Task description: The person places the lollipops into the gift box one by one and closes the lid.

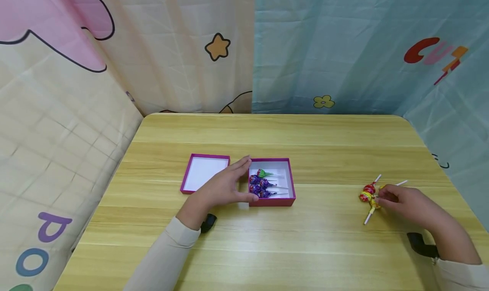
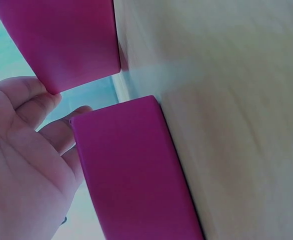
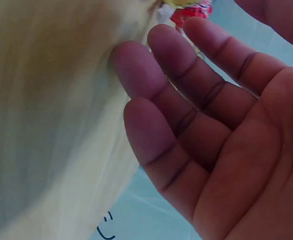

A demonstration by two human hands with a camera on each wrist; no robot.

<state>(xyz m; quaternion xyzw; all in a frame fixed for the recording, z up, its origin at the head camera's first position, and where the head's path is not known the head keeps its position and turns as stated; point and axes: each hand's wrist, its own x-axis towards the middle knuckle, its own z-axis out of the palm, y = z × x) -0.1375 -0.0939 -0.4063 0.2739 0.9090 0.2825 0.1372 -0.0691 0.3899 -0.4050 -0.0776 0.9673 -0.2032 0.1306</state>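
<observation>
A magenta box with a white inside stands on the table. In it lie several purple-wrapped lollipops and a green one, sticks to the right. My left hand holds the box across its left side, thumb at the front corner and fingers at the back one. To the right, my right hand reaches its thumb and index finger to a small cluster of red and yellow lollipops. One stick shows behind its fingers. Whether these fingertips pinch a lollipop is hidden; the other fingers are loosely bent.
The matching lid lies white side up, left of the box, close to my left wrist. Printed curtains hang behind the table and along both sides.
</observation>
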